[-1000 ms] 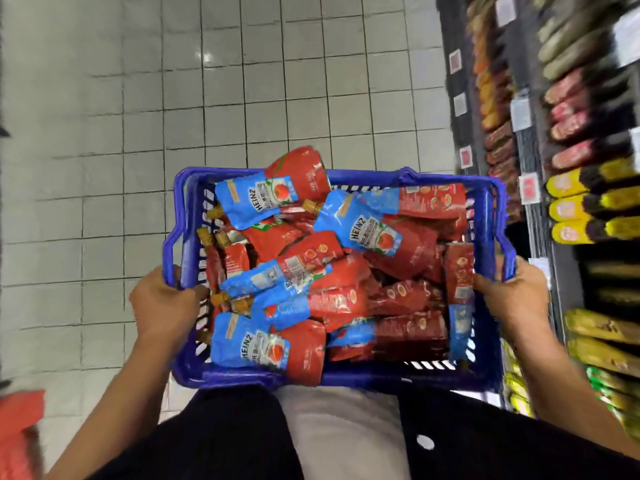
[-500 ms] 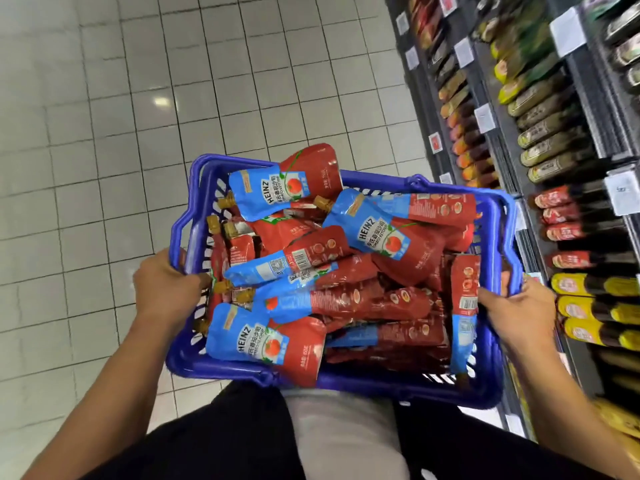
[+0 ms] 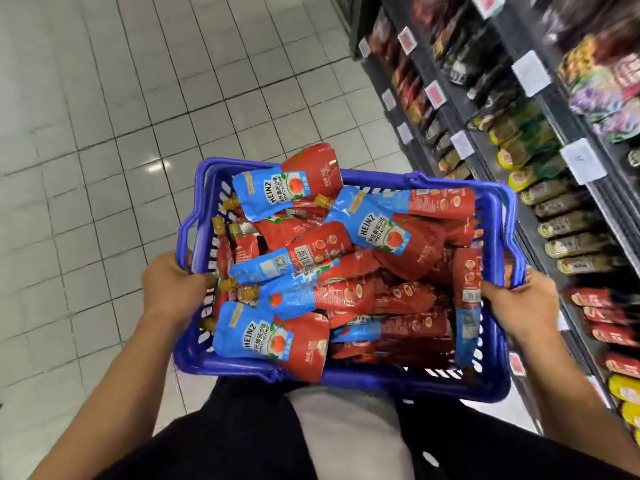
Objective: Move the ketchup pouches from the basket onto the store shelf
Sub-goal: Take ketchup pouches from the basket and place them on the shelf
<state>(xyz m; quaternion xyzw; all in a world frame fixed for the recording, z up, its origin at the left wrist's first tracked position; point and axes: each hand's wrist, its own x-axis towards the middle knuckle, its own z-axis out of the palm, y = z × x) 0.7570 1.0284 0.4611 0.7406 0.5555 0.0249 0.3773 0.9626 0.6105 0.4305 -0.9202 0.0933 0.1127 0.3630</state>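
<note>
Nothing is shelved yet, we judge: our red-and-blue foil ketchup pouches (image 3: 304, 265) all lie heaped in the blue slotted plastic basket (image 3: 498, 382) we carry at waist height. Our left hand (image 3: 169, 289) and right hand (image 3: 523, 306) each curl round a side rim. Pale tiled floor (image 3: 138, 116) spreads left; dark stocked store shelf (image 3: 540, 109) runs just beside us on the right.

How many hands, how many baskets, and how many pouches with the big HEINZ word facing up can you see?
Hands: 2, the left hand and the right hand, each gripping a side of the basket
Blue basket: 1
HEINZ-up pouches: 3
Total: 6
The other pouches are piled too deep to count.
</note>
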